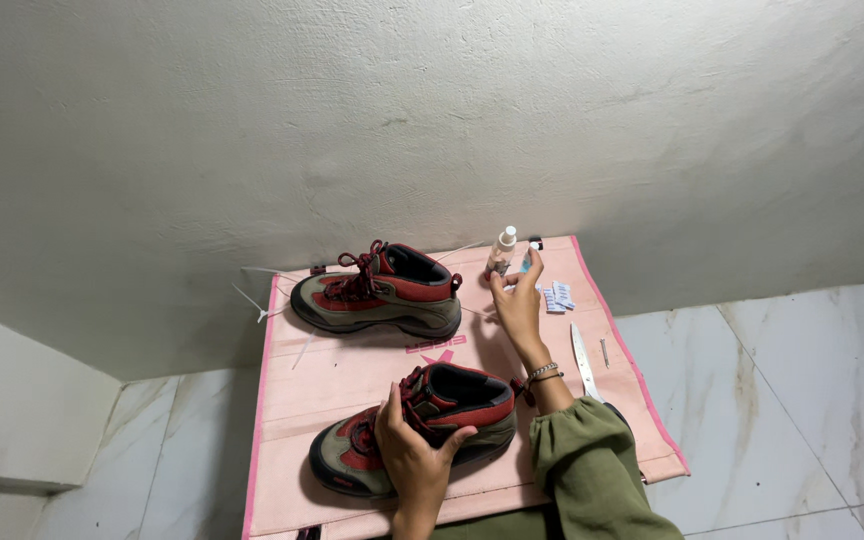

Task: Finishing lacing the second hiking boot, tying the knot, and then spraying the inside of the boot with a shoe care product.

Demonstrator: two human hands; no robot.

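Two red and olive hiking boots lie on a pink mat (352,375). My left hand (414,455) grips the side of the near boot (422,425) at the mat's front. The far boot (380,292) lies on its own near the wall, laces loose. My right hand (518,300), in an olive sleeve with bracelets at the wrist, reaches to the mat's back right corner. Its fingers touch a small clear bottle with a white cap (501,251); whether they close around it is unclear.
A small pack of white sachets (557,296), a white flat blade-like tool (582,362) and a thin nail (605,352) lie on the mat's right side. White cable ties (250,302) lie at the left edge. A rough white wall stands behind; marble floor tiles surround the mat.
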